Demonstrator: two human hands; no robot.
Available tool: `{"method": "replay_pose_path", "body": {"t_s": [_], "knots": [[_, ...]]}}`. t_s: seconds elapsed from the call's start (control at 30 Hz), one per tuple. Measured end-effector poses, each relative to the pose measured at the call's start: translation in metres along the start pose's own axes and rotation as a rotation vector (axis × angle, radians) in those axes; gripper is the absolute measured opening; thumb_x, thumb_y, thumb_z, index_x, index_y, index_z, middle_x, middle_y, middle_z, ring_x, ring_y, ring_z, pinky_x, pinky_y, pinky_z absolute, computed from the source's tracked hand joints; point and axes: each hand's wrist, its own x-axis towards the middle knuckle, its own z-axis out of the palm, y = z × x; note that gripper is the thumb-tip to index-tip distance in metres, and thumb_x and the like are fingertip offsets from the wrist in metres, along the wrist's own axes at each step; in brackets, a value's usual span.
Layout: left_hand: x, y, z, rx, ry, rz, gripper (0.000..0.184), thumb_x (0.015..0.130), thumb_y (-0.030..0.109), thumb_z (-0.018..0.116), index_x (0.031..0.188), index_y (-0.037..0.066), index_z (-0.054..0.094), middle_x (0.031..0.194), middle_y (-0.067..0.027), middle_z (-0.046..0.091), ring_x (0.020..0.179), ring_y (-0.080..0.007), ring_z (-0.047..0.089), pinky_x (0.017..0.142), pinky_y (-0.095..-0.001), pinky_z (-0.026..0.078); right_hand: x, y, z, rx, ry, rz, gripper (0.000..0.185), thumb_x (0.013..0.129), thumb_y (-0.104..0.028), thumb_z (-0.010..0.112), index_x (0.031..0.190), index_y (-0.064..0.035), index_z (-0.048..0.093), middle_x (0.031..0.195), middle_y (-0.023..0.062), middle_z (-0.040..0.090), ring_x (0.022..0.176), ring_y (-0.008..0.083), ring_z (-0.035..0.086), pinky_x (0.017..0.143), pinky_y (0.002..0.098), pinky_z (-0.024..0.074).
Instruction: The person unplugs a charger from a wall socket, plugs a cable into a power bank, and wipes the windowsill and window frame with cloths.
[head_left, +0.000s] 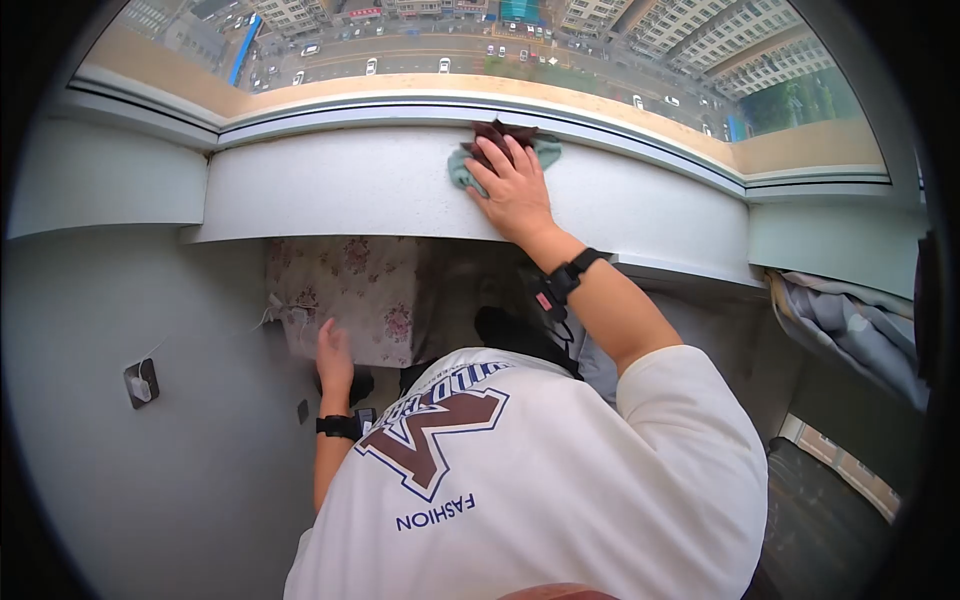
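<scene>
At the windowsill's (pixel 330 185) far edge, the right hand (pixel 518 195) lies on a brown-and-green cloth (pixel 505 131), fingers slightly apart; near floral fabric (pixel 370 290), the blurred left hand's (pixel 334 350) finger state cannot be told.

**Two-toned wiping cloth at rear edge of windowsill**

Item inspected: one wiping cloth (pixel 462 173), dark maroon-brown and grey-green. Whether this is a single two-coloured cloth or two pieces layered cannot be determined. Condition: bunched and creased, pressed down, central portion covered from view. The maroon-brown part lies uppermost, its pointed folds directed at the rear edge and one tip reaching it. The grey-green part protrudes to the left and right in rounded folds.

Supporting surface: white windowsill (pixel 330 185), long and lightly speckled. The cloth sits slightly right of mid-length, clear of the front edge and well apart from both end corners.
</scene>
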Motion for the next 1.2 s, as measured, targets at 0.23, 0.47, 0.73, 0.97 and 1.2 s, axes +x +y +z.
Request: {"method": "replay_pose_path", "body": {"t_s": [0.23, 0.47, 0.73, 0.97, 1.2], "knots": [[0.005, 0.110, 0.037, 0.041, -0.032, 0.171, 0.044, 0.097, 0.018, 0.062, 0.137, 0.002, 0.050, 0.105, -0.0076, 0.069, 0.091, -0.0132, 0.063, 0.083, -0.0278, 0.051, -0.109, 0.166, -0.091, -0.167, 0.055, 0.363, 0.040, 0.084, -0.029, 0.070, 0.123, -0.0195, 0.067, 0.141, 0.0079, 0.052, 0.131, 0.0376, 0.042, 0.112, 0.0484, 0.0326], [0.025, 0.204, 0.033, 0.049, 0.028, 0.366, 0.043, 0.100, 0.020, 0.059, 0.138, 0.001, 0.049, 0.114, -0.0089, 0.067, 0.097, -0.0141, 0.062, 0.089, -0.0276, 0.049, -0.200, 0.327, -0.163, -0.345, -0.282, 0.974, 0.057, 0.094, -0.048, 0.054, 0.144, -0.0214, 0.050, 0.154, 0.0183, 0.036, 0.138, 0.0411, 0.036, 0.115, 0.0477, 0.0289], [0.021, 0.258, 0.083, -0.233, -0.207, 0.449, 0.041, 0.099, 0.012, 0.059, 0.137, 0.001, 0.049, 0.112, -0.0095, 0.067, 0.096, -0.0125, 0.061, 0.089, -0.0262, 0.049, -0.125, 0.142, -0.095, -0.171, -0.237, 0.412, 0.057, 0.094, -0.044, 0.051, 0.140, -0.0098, 0.051, 0.154, 0.0153, 0.038, 0.138, 0.0471, 0.034, 0.114, 0.0558, 0.0280], [-0.017, 0.331, 0.176, 0.170, -0.463, 0.749, 0.056, 0.082, 0.025, 0.076, 0.131, 0.007, 0.055, 0.120, -0.0098, 0.064, 0.100, -0.0262, 0.064, 0.085, -0.0363, 0.053, -0.053, 0.068, -0.070, 0.755, -0.076, 0.398, 0.042, 0.087, -0.012, 0.062, 0.129, -0.0026, 0.059, 0.128, 0.0168, 0.062, 0.117, 0.0327, 0.058, 0.101, 0.0385, 0.0457], [-0.005, 0.332, 0.196, 0.386, -0.422, 0.834, 0.015, 0.081, 0.015, 0.074, 0.088, 0.004, 0.066, 0.105, -0.0101, 0.065, 0.094, -0.0269, 0.062, 0.083, -0.0329, 0.051, -0.077, 0.101, -0.108, 1.802, 0.292, 1.049, 0.060, 0.082, 0.002, 0.057, 0.139, 0.0063, 0.038, 0.126, 0.0189, 0.056, 0.114, 0.0269, 0.060, 0.096, 0.0386, 0.0522]]}}
